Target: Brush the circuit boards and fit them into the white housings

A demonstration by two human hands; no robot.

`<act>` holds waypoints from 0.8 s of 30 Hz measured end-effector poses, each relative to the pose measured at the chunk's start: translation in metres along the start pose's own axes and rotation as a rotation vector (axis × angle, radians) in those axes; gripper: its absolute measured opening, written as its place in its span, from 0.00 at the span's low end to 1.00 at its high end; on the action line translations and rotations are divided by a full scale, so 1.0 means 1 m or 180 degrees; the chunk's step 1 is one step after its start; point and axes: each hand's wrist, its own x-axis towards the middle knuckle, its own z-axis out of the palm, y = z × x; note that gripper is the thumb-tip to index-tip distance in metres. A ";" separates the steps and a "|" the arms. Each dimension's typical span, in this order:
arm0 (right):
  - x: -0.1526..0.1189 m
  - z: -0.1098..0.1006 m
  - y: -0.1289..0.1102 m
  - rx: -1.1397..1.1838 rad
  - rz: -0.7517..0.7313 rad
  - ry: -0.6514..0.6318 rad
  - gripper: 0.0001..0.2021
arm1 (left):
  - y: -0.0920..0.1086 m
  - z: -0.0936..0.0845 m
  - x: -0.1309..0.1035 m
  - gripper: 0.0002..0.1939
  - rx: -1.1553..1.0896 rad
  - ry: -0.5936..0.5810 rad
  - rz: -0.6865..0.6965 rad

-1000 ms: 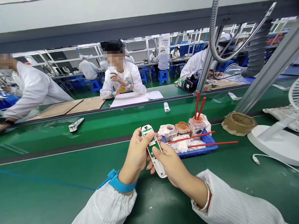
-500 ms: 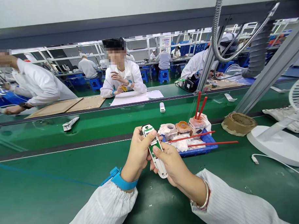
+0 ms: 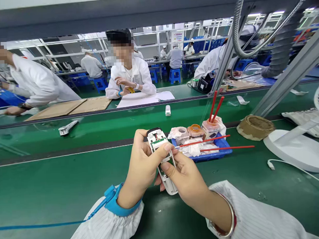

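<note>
Both hands hold a long white device housing [image 3: 170, 186], tilted, its inner side facing me. A green circuit board [image 3: 158, 143] and a short red wire show inside it. My left hand [image 3: 142, 162] grips the upper left side, thumb lying across the middle. From the lower right, my right hand [image 3: 189, 177] is closed on the housing with its thumb pressed on the board. The thumbs hide part of the board. Just behind my right hand is a blue tray [image 3: 215, 155] of small jars, white wipes and thin red-handled sticks [image 3: 227, 148].
A brown tape roll [image 3: 255, 126] and a white fan [image 3: 288, 143] with its cable stand at right. Past the green table, white parts [image 3: 168, 110] lie on a green belt. Co-workers in white coats [image 3: 140, 73] sit opposite. A flexible metal hose [image 3: 235, 29] hangs at upper right.
The housing has turned slightly and sits a little nearer and lower, with more of its upper interior showing. My left hand has shifted left. Parts on the belt have moved left.
</note>
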 end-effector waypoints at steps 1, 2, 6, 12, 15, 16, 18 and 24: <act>0.000 0.000 0.001 -0.0006 -0.0029 -0.0013 0.21 | 0.000 0.000 0.000 0.18 -0.0013 -0.0047 0.0016; -0.001 -0.001 0.001 -0.0017 -0.0054 -0.0025 0.20 | 0.000 -0.001 0.000 0.18 -0.0031 -0.0092 0.0036; -0.002 -0.001 0.002 -0.0038 -0.0109 0.0030 0.18 | 0.000 -0.001 0.001 0.17 -0.0103 -0.0198 0.0029; 0.000 -0.001 0.003 0.0066 0.0004 0.0077 0.18 | -0.002 0.000 0.004 0.19 -0.0123 -0.0057 -0.0036; 0.008 -0.005 0.009 -0.0034 0.0064 0.0268 0.16 | -0.012 -0.002 0.013 0.19 -0.0053 0.0198 -0.0015; 0.012 -0.007 0.011 -0.0068 0.0064 0.0341 0.16 | -0.016 -0.003 0.018 0.19 -0.0043 0.0285 -0.0029; 0.019 -0.010 0.017 -0.0105 0.0060 0.0436 0.16 | -0.025 -0.005 0.025 0.18 -0.0048 0.0392 -0.0084; 0.025 -0.015 0.020 0.0016 0.0123 0.0414 0.17 | -0.033 -0.007 0.031 0.18 -0.0039 0.0396 -0.0126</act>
